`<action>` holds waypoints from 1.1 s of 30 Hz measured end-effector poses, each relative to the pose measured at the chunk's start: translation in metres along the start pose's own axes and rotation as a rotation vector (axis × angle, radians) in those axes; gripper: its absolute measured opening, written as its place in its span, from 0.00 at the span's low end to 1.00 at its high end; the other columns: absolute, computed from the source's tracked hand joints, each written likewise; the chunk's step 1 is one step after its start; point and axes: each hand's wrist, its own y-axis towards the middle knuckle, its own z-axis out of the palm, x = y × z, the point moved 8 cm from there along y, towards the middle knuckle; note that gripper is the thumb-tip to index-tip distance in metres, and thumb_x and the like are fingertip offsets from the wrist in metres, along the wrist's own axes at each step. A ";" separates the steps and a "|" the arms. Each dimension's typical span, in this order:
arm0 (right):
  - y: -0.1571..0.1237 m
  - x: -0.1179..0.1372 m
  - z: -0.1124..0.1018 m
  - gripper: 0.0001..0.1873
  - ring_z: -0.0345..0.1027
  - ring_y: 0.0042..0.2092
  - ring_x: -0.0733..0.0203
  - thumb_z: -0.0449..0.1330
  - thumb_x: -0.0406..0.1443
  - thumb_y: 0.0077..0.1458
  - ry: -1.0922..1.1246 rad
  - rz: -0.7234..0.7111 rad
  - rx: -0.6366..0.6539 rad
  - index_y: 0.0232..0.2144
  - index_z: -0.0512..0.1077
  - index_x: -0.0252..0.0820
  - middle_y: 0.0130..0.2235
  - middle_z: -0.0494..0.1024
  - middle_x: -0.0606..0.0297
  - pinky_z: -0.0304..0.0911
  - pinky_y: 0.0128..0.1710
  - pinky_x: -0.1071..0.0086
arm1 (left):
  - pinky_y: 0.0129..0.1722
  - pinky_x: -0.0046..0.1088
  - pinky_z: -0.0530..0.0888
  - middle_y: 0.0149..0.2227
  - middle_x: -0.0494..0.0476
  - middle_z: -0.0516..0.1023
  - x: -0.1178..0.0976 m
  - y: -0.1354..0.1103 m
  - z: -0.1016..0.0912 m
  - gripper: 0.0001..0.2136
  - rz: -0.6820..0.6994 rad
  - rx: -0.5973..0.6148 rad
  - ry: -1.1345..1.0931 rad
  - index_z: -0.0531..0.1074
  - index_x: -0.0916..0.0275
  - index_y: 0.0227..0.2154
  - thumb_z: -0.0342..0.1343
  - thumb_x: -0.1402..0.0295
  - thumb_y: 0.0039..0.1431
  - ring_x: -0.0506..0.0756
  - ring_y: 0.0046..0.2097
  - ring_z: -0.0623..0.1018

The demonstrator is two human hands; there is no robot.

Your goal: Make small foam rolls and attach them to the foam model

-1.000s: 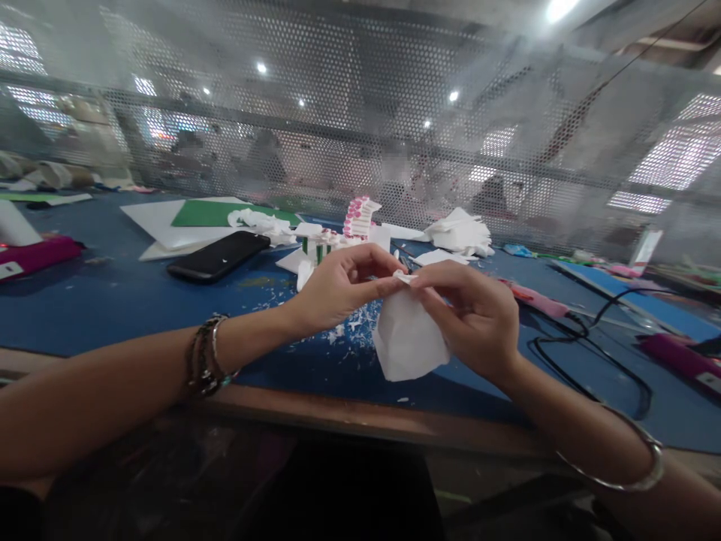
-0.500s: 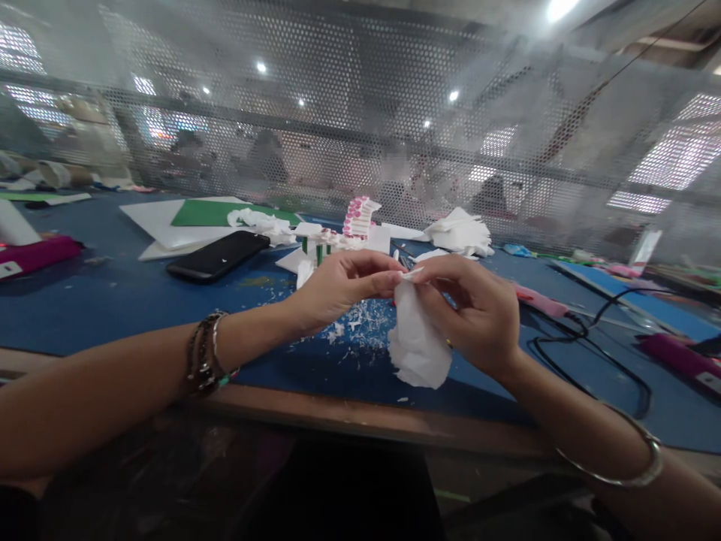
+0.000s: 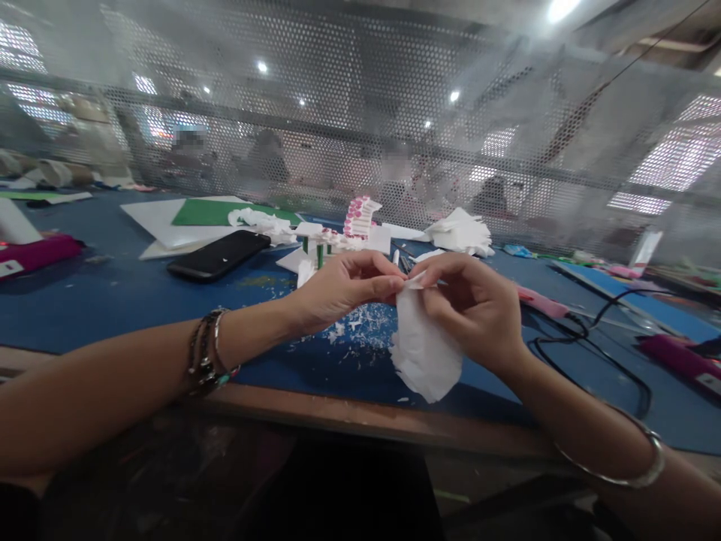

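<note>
A crumpled sheet of thin white paper (image 3: 426,349) hangs from my fingers above the near part of the blue table (image 3: 140,319). Its top edge is pinched between the thumb and fingers of my left hand (image 3: 349,289). Close beside that, my right hand (image 3: 476,308) pinches the same edge with thumb and forefinger. The fingertips of the two hands almost touch. Small white paper scraps (image 3: 363,330) are scattered on the table just beyond the hanging sheet. My fingers partly hide the gripped edge.
A black phone (image 3: 219,255) lies at left beside white and green sheets (image 3: 225,213). Behind my hands stand a pink-and-white piece (image 3: 360,218) and a stack of white paper (image 3: 459,231). A pink corded tool (image 3: 541,299) rests at right. A perforated metal screen (image 3: 338,90) closes the back.
My right hand has shifted slightly right, and the paper's top edge is spread a little wider. The hanging paper swings lower and to the right. My left hand stays nearly in place.
</note>
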 end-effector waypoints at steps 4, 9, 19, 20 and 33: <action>0.000 -0.003 0.003 0.07 0.65 0.32 0.68 0.53 0.25 0.44 0.014 0.017 0.054 0.26 0.65 0.41 0.28 0.69 0.68 0.62 0.31 0.72 | 0.27 0.19 0.68 0.23 0.48 0.72 0.000 0.001 -0.001 0.07 0.011 0.001 0.052 0.71 0.66 0.19 0.64 0.72 0.39 0.44 0.26 0.70; 0.001 -0.003 0.003 0.05 0.64 0.31 0.68 0.56 0.28 0.46 -0.045 -0.017 0.060 0.27 0.67 0.42 0.28 0.70 0.68 0.61 0.29 0.73 | 0.28 0.21 0.68 0.23 0.48 0.71 0.001 0.001 -0.002 0.05 0.021 0.005 0.106 0.71 0.65 0.21 0.63 0.71 0.41 0.45 0.26 0.70; 0.001 -0.002 0.000 0.05 0.64 0.31 0.69 0.56 0.27 0.47 -0.026 -0.035 0.041 0.26 0.68 0.42 0.28 0.69 0.69 0.61 0.30 0.73 | 0.27 0.20 0.68 0.23 0.48 0.72 -0.006 0.001 0.000 0.05 0.057 -0.010 0.104 0.71 0.65 0.20 0.62 0.73 0.41 0.44 0.25 0.70; 0.001 -0.002 0.001 0.05 0.64 0.31 0.69 0.56 0.28 0.47 -0.026 -0.015 0.044 0.26 0.68 0.42 0.27 0.69 0.69 0.61 0.30 0.73 | 0.27 0.20 0.68 0.23 0.48 0.72 -0.006 0.001 0.000 0.05 0.060 -0.006 0.093 0.71 0.65 0.20 0.62 0.73 0.41 0.44 0.26 0.70; 0.001 -0.007 0.002 0.05 0.66 0.32 0.68 0.56 0.27 0.46 0.043 0.079 0.025 0.24 0.67 0.41 0.27 0.71 0.68 0.63 0.31 0.72 | 0.29 0.20 0.69 0.26 0.49 0.73 -0.008 0.000 -0.002 0.03 0.087 -0.017 0.181 0.73 0.65 0.21 0.62 0.75 0.41 0.45 0.29 0.71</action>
